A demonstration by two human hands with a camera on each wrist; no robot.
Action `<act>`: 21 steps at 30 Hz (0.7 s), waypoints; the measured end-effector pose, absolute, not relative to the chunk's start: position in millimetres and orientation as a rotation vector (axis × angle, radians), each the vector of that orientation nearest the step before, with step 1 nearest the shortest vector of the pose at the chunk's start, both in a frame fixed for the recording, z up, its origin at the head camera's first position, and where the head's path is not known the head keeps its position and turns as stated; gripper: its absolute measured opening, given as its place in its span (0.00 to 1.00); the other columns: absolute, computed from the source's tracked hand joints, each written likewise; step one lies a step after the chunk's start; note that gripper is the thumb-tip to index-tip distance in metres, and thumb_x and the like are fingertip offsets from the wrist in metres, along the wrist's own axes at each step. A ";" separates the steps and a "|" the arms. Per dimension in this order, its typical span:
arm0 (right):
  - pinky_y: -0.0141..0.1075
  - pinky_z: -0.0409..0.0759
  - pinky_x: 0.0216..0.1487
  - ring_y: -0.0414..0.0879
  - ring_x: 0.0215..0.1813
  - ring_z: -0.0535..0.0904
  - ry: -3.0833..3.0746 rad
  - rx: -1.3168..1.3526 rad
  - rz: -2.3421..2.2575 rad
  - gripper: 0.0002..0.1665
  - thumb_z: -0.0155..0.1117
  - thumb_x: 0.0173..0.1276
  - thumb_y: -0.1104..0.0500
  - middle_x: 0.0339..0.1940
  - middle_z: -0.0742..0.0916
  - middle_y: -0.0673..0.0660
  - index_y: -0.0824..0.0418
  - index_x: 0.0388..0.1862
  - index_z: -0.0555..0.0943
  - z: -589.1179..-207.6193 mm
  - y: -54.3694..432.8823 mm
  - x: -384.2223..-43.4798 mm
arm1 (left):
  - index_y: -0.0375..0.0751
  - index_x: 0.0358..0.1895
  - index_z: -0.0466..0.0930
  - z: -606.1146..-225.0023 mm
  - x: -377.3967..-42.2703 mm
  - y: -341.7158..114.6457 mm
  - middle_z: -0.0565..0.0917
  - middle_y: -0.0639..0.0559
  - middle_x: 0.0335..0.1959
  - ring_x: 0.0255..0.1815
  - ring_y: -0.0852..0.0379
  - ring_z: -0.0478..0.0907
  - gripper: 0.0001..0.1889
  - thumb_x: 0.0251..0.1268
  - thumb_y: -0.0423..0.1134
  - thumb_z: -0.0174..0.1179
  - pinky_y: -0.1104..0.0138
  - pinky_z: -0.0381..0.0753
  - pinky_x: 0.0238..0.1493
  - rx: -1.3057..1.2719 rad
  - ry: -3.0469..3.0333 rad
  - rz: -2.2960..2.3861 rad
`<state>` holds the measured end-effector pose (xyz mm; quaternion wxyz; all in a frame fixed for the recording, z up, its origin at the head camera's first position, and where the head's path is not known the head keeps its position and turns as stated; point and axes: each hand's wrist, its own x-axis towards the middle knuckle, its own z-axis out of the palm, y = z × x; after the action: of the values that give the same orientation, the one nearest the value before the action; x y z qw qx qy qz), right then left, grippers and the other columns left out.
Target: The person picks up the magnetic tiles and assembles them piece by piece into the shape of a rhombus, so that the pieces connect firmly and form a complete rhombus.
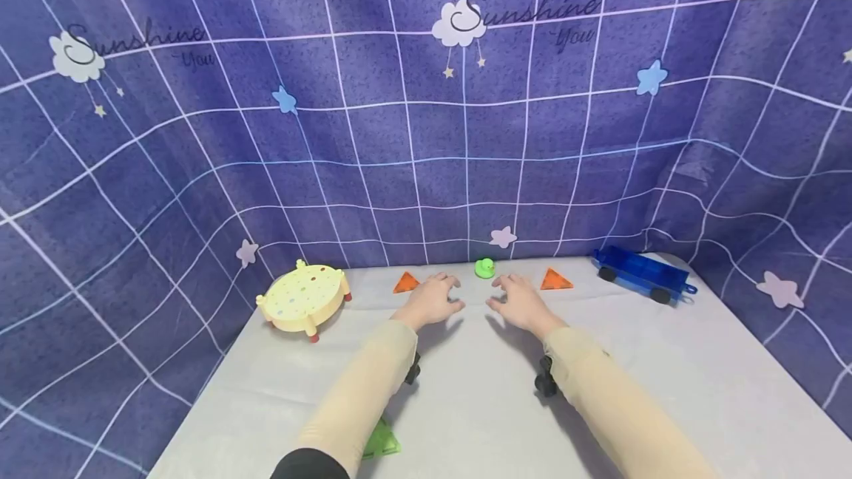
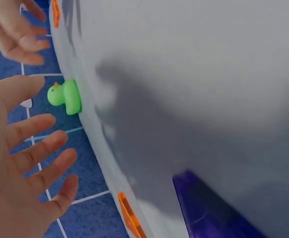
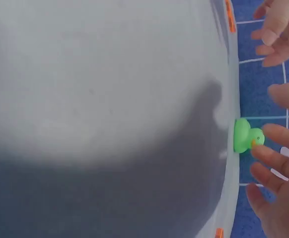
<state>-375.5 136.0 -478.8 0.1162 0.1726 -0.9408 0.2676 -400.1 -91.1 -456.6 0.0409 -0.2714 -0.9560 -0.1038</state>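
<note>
My left hand (image 1: 433, 300) hovers over the white table with its fingers spread and nothing in them. Facing it, my right hand (image 1: 522, 304) is also held in the air, fingers loosely bent and apart. Beyond the gap between both hands sits a small green toy duck (image 1: 485, 268), which neither hand appears to grip. In the right wrist view the duck (image 3: 243, 136) partly lines up with the right fingertips. One orange triangle (image 1: 407, 283) lies just past the left hand, and another orange triangle (image 1: 556, 279) lies beyond the right.
A cream round toy table (image 1: 305, 298) with dotted top stands at the left. At the back right is a blue toy wagon (image 1: 640, 272). A green translucent piece (image 1: 382, 440) lies partly under the left forearm; a purple piece (image 2: 209, 210) shows in the left wrist view. Patterned curtain (image 1: 433, 131) hangs behind.
</note>
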 end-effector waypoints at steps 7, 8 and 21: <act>0.56 0.75 0.55 0.62 0.48 0.80 -2.714 0.745 0.998 0.21 0.70 0.62 0.67 0.45 0.84 0.68 0.71 0.54 0.81 -484.9 132.6 -366.4 | 0.42 0.57 0.81 -461.7 -391.4 -121.5 0.83 0.46 0.49 0.51 0.48 0.81 0.19 0.68 0.46 0.66 0.54 0.80 0.51 -0.884 -2.909 -0.434; 0.55 0.76 0.53 0.60 0.46 0.81 -2.717 0.761 1.020 0.21 0.71 0.62 0.67 0.44 0.84 0.67 0.71 0.54 0.81 -485.5 131.7 -364.7 | 0.42 0.56 0.81 -462.3 -389.0 -126.6 0.83 0.45 0.49 0.51 0.47 0.81 0.18 0.67 0.46 0.66 0.53 0.80 0.51 -0.886 -2.908 -0.451; 0.42 0.79 0.48 0.50 0.41 0.80 -2.761 1.039 1.059 0.23 0.76 0.59 0.59 0.37 0.84 0.56 0.67 0.52 0.84 -492.4 103.8 -339.7 | 0.35 0.53 0.81 -483.8 -375.5 -196.4 0.82 0.42 0.45 0.49 0.43 0.79 0.24 0.60 0.49 0.70 0.48 0.75 0.56 -0.942 -2.901 -0.631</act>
<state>-339.7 103.8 -492.4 0.0037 0.3315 -0.8809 0.3378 -375.5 -196.4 -483.8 0.0135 -0.3024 -0.9313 -0.2025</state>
